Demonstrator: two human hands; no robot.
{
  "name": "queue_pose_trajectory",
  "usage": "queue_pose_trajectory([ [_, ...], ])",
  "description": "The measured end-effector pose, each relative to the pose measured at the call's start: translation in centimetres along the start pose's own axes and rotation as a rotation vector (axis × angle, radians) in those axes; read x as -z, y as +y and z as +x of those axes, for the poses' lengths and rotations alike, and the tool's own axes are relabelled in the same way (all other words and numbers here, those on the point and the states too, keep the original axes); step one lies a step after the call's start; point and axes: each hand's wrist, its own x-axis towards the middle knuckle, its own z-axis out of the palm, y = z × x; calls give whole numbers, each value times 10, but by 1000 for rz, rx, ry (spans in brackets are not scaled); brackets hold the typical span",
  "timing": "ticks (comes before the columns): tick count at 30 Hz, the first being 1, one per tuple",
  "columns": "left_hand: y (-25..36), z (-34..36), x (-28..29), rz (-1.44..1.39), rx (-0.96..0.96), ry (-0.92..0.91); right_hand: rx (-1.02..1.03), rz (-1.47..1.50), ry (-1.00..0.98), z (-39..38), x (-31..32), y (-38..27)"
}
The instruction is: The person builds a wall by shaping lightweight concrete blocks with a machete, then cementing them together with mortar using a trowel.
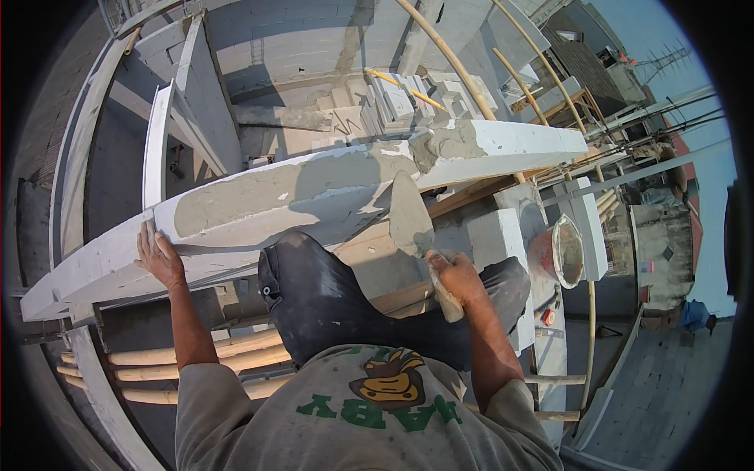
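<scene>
Trowel (411,220) in my right hand (457,279), fingers closed round handle (448,304); blade tip overlaps wall's (534,141) near edge in view, contact I cannot tell. My left hand (161,259) open, against same edge toward left end, nothing gripped. Mortar (338,182) along top, short of both ends, lumpier toward right. Open room between blade and right knee (504,286); bucket (545,253) just beyond knee, near right end.

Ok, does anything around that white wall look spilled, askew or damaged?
The mortar on the white wall looks uneven: fairly smooth toward the left, but a rough, ragged lump sits right of the middle. The bucket looks tilted, though fisheye distortion may explain that.
</scene>
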Motion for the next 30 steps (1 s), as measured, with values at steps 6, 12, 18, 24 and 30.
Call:
queue_pose_trajectory([
  [6,2,3,-1,-27,5,27,48,163,-34,-25,13,-19],
  [12,-4,2,-7,-8,-14,3,10,254,17,35,8,-65],
  [18,-2,3,-5,3,-17,-1,-54,327,29,42,-3,-43],
  [24,-4,1,-7,-19,-1,11,-56,108,0,-18,16,4],
  [30,1,3,-6,-20,-1,13,-51,43,-98,-59,19,2],
])
